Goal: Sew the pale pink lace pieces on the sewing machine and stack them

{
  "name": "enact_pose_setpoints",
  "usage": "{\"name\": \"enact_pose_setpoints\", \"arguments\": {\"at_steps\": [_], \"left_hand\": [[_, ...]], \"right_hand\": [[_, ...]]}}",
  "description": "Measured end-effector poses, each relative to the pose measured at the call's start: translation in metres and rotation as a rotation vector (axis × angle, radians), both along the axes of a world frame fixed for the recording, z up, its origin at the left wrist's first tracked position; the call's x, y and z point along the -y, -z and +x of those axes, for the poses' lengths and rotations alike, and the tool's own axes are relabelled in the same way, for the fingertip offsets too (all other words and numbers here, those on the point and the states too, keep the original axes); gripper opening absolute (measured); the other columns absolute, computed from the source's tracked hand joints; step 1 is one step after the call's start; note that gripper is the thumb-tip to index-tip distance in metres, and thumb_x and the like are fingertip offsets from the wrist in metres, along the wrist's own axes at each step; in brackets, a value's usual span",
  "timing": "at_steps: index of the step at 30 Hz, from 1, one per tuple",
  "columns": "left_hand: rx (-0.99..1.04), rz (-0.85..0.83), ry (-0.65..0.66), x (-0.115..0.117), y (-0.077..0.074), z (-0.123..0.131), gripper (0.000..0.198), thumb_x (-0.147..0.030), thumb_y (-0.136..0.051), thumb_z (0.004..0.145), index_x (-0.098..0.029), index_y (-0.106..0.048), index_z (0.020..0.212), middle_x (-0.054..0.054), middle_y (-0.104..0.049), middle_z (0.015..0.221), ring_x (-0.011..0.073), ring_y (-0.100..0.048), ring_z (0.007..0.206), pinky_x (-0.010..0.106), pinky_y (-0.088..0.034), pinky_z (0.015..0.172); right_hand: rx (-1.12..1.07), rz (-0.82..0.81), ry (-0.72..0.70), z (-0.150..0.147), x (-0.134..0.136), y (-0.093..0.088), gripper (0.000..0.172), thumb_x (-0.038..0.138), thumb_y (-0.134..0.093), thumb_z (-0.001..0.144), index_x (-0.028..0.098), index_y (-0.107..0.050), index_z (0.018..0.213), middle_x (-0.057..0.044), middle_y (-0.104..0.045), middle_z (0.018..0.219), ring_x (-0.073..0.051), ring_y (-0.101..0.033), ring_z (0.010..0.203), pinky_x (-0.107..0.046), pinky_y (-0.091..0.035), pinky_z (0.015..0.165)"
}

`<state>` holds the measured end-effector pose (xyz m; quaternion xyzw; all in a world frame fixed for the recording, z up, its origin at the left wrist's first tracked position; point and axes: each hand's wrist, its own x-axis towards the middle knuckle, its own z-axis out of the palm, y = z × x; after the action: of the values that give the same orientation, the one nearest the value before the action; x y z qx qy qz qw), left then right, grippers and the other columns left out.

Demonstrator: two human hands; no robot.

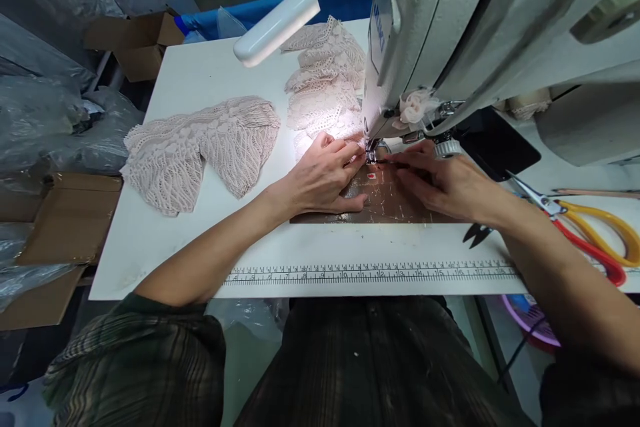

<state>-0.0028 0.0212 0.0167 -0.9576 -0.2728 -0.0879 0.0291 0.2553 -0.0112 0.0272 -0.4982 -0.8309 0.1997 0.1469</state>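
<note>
In the head view my left hand (327,173) rests on the machine bed beside the presser foot (371,152). Its bent fingertips are closed on the edge of a pale pink lace piece (325,103), which spreads away behind the hand. My right hand (440,180) is closed in a pinch just right of the foot, with a thin dark end at its fingertips that I cannot identify. Under both hands is the scratched brown metal bed plate (395,203) of the white sewing machine (420,20). The fabric right at the needle is mostly hidden by the fingers.
Another lace piece (200,147) lies left on the white table (210,240). A lamp (277,23) hangs above. Right are orange-and-red-handled scissors (555,207), black blades (477,235) under my forearm and a dark flat object (497,140). A ruler strip (370,273) runs along the front edge.
</note>
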Motion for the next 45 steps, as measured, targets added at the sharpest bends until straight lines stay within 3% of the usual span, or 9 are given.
{"name": "enact_pose_setpoints", "arguments": {"at_steps": [5, 9, 14, 20, 27, 31, 36, 39, 45], "left_hand": [[0.020, -0.018, -0.006, -0.003, 0.003, 0.000, 0.059, -0.057, -0.046, 0.096, -0.011, -0.061, 0.129, 0.019, -0.062, 0.128, 0.0344, -0.060, 0.114, 0.050, -0.043, 0.091], [0.039, -0.039, -0.009, -0.004, 0.004, 0.000, 0.057, -0.057, -0.048, 0.095, -0.013, -0.062, 0.129, 0.018, -0.063, 0.127, 0.0351, -0.059, 0.114, 0.051, -0.043, 0.091], [0.046, -0.047, -0.031, -0.003, 0.006, 0.000, 0.059, -0.057, -0.049, 0.094, -0.012, -0.063, 0.129, 0.019, -0.063, 0.128, 0.0360, -0.060, 0.113, 0.051, -0.043, 0.089], [0.075, -0.080, -0.086, -0.005, 0.009, -0.002, 0.057, -0.053, -0.051, 0.094, -0.012, -0.061, 0.133, 0.019, -0.062, 0.133, 0.0345, -0.061, 0.113, 0.048, -0.043, 0.089], [0.207, -0.090, -0.302, 0.000, 0.008, 0.001, 0.048, -0.039, -0.046, 0.098, -0.018, -0.053, 0.141, 0.019, -0.053, 0.147, 0.0339, -0.054, 0.127, 0.054, -0.041, 0.101], [0.201, -0.095, -0.475, -0.023, 0.002, 0.004, 0.053, -0.045, -0.047, 0.099, -0.017, -0.049, 0.144, 0.020, -0.051, 0.148, 0.0364, -0.050, 0.133, 0.058, -0.036, 0.109], [0.090, -0.236, -0.512, -0.089, -0.006, 0.006, 0.048, -0.050, -0.047, 0.099, -0.015, -0.063, 0.128, 0.020, -0.054, 0.145, 0.0404, -0.048, 0.138, 0.061, -0.037, 0.113], [0.125, -0.239, -0.528, -0.116, -0.006, 0.006, 0.048, -0.045, -0.048, 0.098, -0.015, -0.060, 0.134, 0.020, -0.051, 0.151, 0.0390, -0.047, 0.142, 0.060, -0.035, 0.118], [0.203, -0.123, -0.530, -0.092, -0.004, 0.002, 0.054, -0.027, -0.036, 0.102, -0.009, -0.036, 0.153, 0.020, -0.039, 0.161, 0.0288, -0.038, 0.150, 0.049, -0.034, 0.122]], "right_hand": [[-0.163, -0.139, 0.005, 0.003, -0.013, -0.005, 0.057, 0.060, -0.035, 0.102, 0.017, -0.071, 0.111, -0.009, -0.067, 0.092, -0.019, -0.061, 0.081, -0.034, -0.049, 0.074], [-0.173, -0.161, 0.131, 0.000, -0.020, 0.001, 0.068, 0.067, -0.024, 0.102, 0.018, -0.070, 0.094, -0.006, -0.062, 0.077, -0.018, -0.057, 0.069, -0.034, -0.046, 0.068], [-0.194, -0.098, 0.087, -0.003, -0.013, 0.007, 0.059, 0.066, -0.041, 0.098, 0.017, -0.066, 0.118, -0.011, -0.067, 0.106, -0.020, -0.061, 0.084, -0.036, -0.050, 0.078], [-0.106, -0.028, 0.251, -0.006, -0.002, 0.013, 0.048, 0.047, -0.047, 0.094, 0.013, -0.066, 0.121, -0.011, -0.064, 0.092, -0.022, -0.060, 0.071, -0.037, -0.048, 0.067], [-0.085, 0.148, 0.199, -0.008, 0.001, 0.024, 0.032, 0.032, -0.046, 0.094, 0.016, -0.071, 0.107, -0.013, -0.069, 0.103, -0.021, -0.064, 0.076, -0.034, -0.049, 0.068], [-0.035, 0.207, 0.186, -0.009, 0.002, 0.032, 0.035, 0.031, -0.046, 0.094, 0.014, -0.070, 0.112, -0.016, -0.068, 0.107, -0.023, -0.064, 0.076, -0.037, -0.050, 0.069], [-0.002, 0.232, 0.182, -0.008, 0.001, 0.039, 0.038, 0.033, -0.042, 0.096, 0.015, -0.069, 0.117, -0.017, -0.067, 0.112, -0.022, -0.061, 0.070, -0.040, -0.050, 0.067], [-0.005, 0.243, 0.169, -0.007, 0.001, 0.041, 0.041, 0.035, -0.041, 0.097, 0.015, -0.067, 0.121, -0.017, -0.066, 0.114, -0.024, -0.062, 0.073, -0.041, -0.052, 0.069], [0.032, 0.275, 0.119, -0.003, 0.000, 0.046, 0.042, 0.036, -0.038, 0.100, 0.016, -0.067, 0.123, -0.017, -0.065, 0.112, -0.028, -0.066, 0.085, -0.045, -0.055, 0.075]]}}
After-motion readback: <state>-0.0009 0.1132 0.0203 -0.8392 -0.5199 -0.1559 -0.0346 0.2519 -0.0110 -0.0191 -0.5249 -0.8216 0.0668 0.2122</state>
